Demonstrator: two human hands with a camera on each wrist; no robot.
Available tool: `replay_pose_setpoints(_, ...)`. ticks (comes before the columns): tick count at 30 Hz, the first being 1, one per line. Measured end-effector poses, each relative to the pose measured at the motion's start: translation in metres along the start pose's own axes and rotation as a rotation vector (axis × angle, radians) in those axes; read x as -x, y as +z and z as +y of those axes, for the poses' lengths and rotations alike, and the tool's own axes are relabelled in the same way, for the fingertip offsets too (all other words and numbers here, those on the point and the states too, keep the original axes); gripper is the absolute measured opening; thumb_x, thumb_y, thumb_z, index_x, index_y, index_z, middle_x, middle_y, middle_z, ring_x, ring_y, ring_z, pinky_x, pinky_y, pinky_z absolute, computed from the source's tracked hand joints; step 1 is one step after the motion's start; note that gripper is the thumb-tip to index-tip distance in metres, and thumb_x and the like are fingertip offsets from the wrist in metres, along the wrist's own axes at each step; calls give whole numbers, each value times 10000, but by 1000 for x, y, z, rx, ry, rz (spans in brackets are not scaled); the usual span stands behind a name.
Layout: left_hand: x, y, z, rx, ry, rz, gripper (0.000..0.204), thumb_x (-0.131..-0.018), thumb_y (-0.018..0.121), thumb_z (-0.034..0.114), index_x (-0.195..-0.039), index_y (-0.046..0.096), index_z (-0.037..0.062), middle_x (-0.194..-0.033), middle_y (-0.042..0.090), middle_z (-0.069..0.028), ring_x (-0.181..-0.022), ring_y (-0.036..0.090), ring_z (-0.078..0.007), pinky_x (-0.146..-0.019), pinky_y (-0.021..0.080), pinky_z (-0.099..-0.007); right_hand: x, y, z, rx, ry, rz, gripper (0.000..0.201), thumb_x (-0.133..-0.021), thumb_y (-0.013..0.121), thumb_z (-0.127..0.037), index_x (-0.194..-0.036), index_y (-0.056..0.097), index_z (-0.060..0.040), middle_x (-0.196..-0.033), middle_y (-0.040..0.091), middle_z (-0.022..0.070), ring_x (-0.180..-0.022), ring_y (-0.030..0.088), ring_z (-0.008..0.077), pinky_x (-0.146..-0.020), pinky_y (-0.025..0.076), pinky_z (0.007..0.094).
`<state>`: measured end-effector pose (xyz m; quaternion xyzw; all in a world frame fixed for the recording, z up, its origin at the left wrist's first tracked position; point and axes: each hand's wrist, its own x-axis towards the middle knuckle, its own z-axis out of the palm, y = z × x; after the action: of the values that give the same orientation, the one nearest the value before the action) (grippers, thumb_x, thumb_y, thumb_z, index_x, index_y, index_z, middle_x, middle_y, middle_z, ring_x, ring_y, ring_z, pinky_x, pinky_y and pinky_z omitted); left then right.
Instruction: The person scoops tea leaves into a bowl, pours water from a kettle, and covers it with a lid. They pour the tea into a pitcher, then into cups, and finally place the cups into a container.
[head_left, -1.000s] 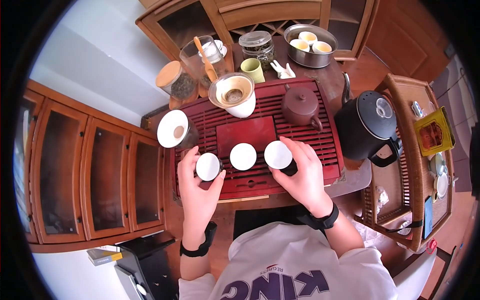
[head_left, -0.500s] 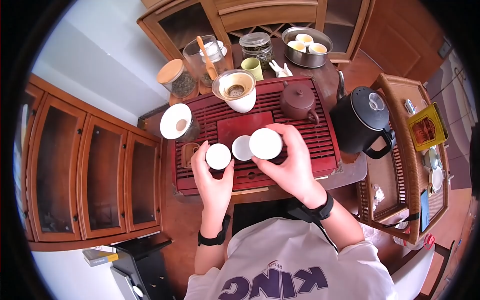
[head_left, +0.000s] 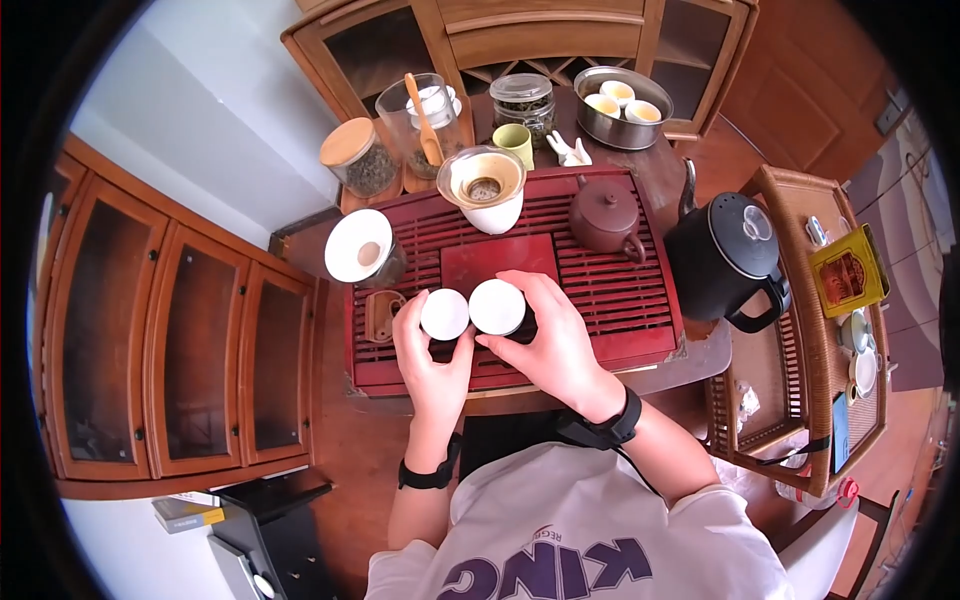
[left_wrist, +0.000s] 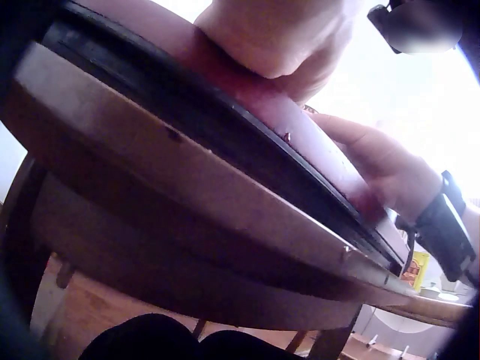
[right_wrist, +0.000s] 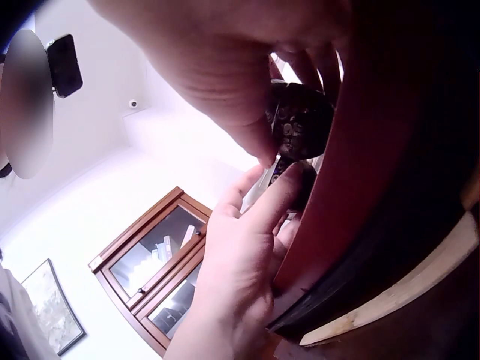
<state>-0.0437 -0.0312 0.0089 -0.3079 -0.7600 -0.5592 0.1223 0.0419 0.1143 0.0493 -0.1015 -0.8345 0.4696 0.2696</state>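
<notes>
Two small teacups, white inside, are side by side over the front of the red slatted tea tray. My left hand grips the left teacup between thumb and fingers. The right teacup is held by my right hand, its thumb near the left cup's rim. In the right wrist view, the right hand's cup shows a dark, patterned outside. The middle cup of the earlier frames is hidden at or under the right one.
A brown teapot, a strainer on a white pitcher and a white-rimmed vessel stand on the tray. Right of it is a black kettle. Behind are tea jars and a steel bowl holding several cups.
My right hand has brought its cup left, over the middle cup, which no longer shows. My left hand has moved its cup slightly right, so both cups are now close together.
</notes>
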Motion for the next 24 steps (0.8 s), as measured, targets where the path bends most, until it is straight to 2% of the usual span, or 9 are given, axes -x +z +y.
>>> replay_pose_setpoints(5,1,-3,-1,61,-38,-8,677,-780,766,-97,-1378,472,24,-1357,490,-151,-1241,557,-265,-1020,529,-381,10,5,7,-3,-38,59,805,-725,840,-122,-1416,442,-12,-1223,604,197,-1133,597,387,-961,502,446)
replay_pose_setpoints(7,-2,-4,1,286,-151,33,696,-784,759,-113,-1392,446,13,-1363,510,-154,-1254,552,-255,-1031,521,-377,12,5,10,-7,-43,67,845,-727,835,-107,-1448,406,-6,-1235,601,207,-1137,597,390,-968,501,443)
replay_pose_setpoints(8,-5,-5,8,300,-154,52,711,-779,752,-133,-1397,427,0,-1353,529,-157,-1261,548,-247,-1044,512,-379,12,5,10,6,-41,69,836,-729,829,-95,-1447,410,-5,-1236,600,213,-1141,595,393,-975,498,445)
replay_pose_setpoints(12,-16,-2,40,334,-106,111,700,-777,750,-135,-1387,433,-3,-1366,510,-154,-1260,545,-242,-1055,501,-388,12,5,10,31,-39,60,791,-739,807,-69,-1432,431,-1,-1235,602,222,-1151,590,403,-989,493,452)
replay_pose_setpoints(14,-22,4,48,357,10,41,702,-768,759,-126,-1380,439,1,-1362,510,-146,-1253,544,-240,-1061,494,-383,13,6,12,34,-50,57,769,-747,798,-67,-1425,440,1,-1233,604,225,-1149,591,404,-987,493,453)
replay_pose_setpoints(15,-24,8,51,338,29,36,668,-746,780,-102,-1338,491,12,-1342,521,-146,-1219,566,-250,-1024,506,-373,13,6,12,37,-60,58,748,-755,790,-65,-1417,449,3,-1231,607,228,-1146,592,406,-985,494,453)
replay_pose_setpoints(17,-28,9,48,94,215,-67,658,-747,757,-139,-1333,502,18,-1318,539,-134,-1225,556,-232,-1046,482,-370,13,5,11,25,-64,63,729,-763,780,-64,-1411,453,8,-1230,609,228,-1142,595,406,-982,495,453)
replay_pose_setpoints(18,-28,13,51,81,213,-61,599,-713,791,-107,-1253,579,43,-1283,554,-133,-1199,568,-245,-1024,487,-374,12,5,11,14,-67,70,711,-771,771,-63,-1405,458,12,-1230,610,228,-1137,598,406,-979,496,453)
replay_pose_setpoints(24,-23,13,48,-23,185,-108,517,-686,833,-41,-1152,633,56,-1268,572,-142,-1170,585,-296,-986,492,-405,13,6,12,3,-82,88,698,-780,759,-67,-1400,452,22,-1235,608,231,-1112,608,398,-963,501,453)
